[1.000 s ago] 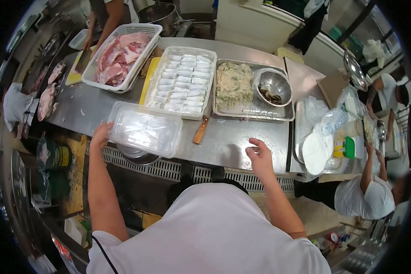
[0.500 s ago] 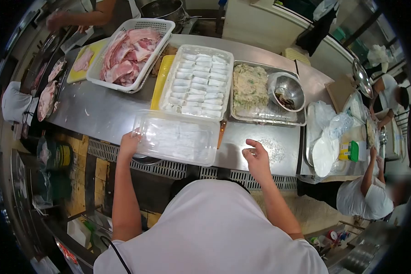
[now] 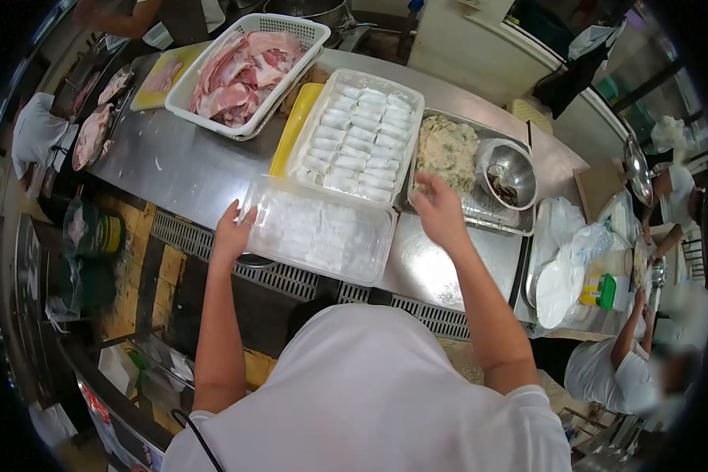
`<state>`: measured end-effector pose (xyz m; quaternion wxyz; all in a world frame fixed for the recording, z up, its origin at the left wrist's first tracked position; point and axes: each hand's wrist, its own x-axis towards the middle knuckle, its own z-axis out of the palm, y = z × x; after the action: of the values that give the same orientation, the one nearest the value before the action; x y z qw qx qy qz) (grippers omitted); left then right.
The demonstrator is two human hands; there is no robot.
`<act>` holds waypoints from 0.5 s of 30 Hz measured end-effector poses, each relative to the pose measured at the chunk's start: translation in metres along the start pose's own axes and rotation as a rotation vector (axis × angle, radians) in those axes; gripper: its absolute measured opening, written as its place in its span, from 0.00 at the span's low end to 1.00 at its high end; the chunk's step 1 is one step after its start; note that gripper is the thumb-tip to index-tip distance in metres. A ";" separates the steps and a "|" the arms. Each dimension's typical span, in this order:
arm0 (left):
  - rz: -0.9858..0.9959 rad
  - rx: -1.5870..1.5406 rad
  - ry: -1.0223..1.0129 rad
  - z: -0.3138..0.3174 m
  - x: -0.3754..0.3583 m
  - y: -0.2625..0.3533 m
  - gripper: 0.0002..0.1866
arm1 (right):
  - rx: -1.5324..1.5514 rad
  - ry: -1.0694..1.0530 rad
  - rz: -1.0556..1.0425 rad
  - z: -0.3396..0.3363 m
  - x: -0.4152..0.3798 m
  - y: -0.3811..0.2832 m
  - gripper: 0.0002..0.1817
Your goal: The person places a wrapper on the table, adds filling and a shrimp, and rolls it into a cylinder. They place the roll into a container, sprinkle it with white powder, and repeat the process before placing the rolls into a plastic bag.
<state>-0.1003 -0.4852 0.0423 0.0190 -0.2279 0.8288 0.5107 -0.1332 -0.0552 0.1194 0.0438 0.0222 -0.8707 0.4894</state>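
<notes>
My left hand [image 3: 232,234] grips the left end of a clear rectangular plastic container [image 3: 322,230] at the table's near edge. Pale, whitish pieces show blurrily through its plastic. Behind it stands a white tray [image 3: 289,167] with rows of white wrapped rolls [image 3: 359,135]. My right hand [image 3: 442,211] is raised near that tray's right corner, by the front left of a metal tray [image 3: 495,223]. Its fingers are bent and apart, with nothing visible in them. In the metal tray lie a pale minced filling with green bits [image 3: 447,149] and a steel bowl [image 3: 519,167] with dark pieces.
A white basket of raw meat [image 3: 240,82] stands at the back left, beside a yellow board [image 3: 145,96] with meat. Another yellow board [image 3: 285,149] lies beside the roll tray. To the right are plastic bags [image 3: 562,267] and a green-and-yellow tub [image 3: 598,291]. Other people stand at both sides.
My right hand has moved up and away from me, from the bare tabletop to the metal tray's front corner. My left hand still holds the container's end. The view has turned somewhat.
</notes>
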 end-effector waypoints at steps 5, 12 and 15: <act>0.214 0.073 0.359 -0.006 -0.038 0.021 0.31 | -0.433 -0.370 -0.124 0.028 0.076 -0.029 0.18; 0.310 -0.189 0.431 0.008 -0.117 0.020 0.23 | -1.039 -0.685 -0.176 0.067 0.103 -0.037 0.16; 0.342 -0.289 0.401 0.029 -0.143 0.020 0.23 | -1.064 -0.730 -0.147 0.073 0.106 -0.037 0.16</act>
<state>0.0140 -0.4020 0.0826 -0.2641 -0.1814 0.7612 0.5639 -0.2393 -0.1365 0.1236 -0.2167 0.2217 -0.9493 -0.0523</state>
